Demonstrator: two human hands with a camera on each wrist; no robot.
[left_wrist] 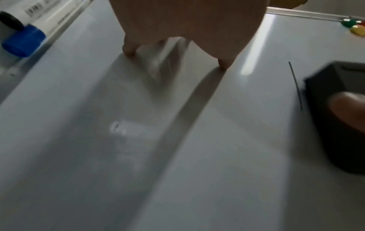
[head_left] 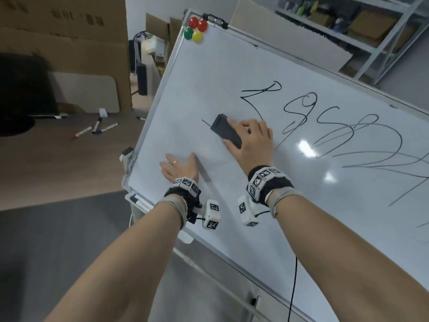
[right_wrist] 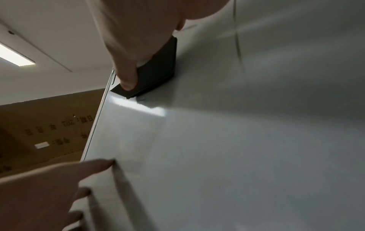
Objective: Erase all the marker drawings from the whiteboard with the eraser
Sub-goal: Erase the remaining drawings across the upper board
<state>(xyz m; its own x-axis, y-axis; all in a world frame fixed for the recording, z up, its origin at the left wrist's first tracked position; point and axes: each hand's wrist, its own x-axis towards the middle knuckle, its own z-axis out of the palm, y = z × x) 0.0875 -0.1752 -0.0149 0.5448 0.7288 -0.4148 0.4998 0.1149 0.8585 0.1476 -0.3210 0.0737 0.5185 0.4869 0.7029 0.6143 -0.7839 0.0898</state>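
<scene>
The whiteboard [head_left: 232, 201] stands tilted on its frame. Black marker scribbles [head_left: 325, 126] cover its middle and right part. A short black stroke [head_left: 205, 123] lies just left of the black eraser [head_left: 226, 130]. My right hand [head_left: 249, 140] grips the eraser and presses it against the board. In the right wrist view the eraser [right_wrist: 158, 70] sits flat on the board under my fingers [right_wrist: 126, 68]. My left hand [head_left: 178, 167] lies flat with straight fingers on the board's lower left area; in the left wrist view its fingertips [left_wrist: 129, 50] touch the surface.
Several round magnets [head_left: 195, 29] cling to the board's top left corner. Markers [head_left: 137, 199] lie in the tray at the bottom left edge. More markers [head_left: 97, 129] lie on the floor to the left. Cardboard boxes [head_left: 62, 31] and metal shelving [head_left: 362, 26] stand behind.
</scene>
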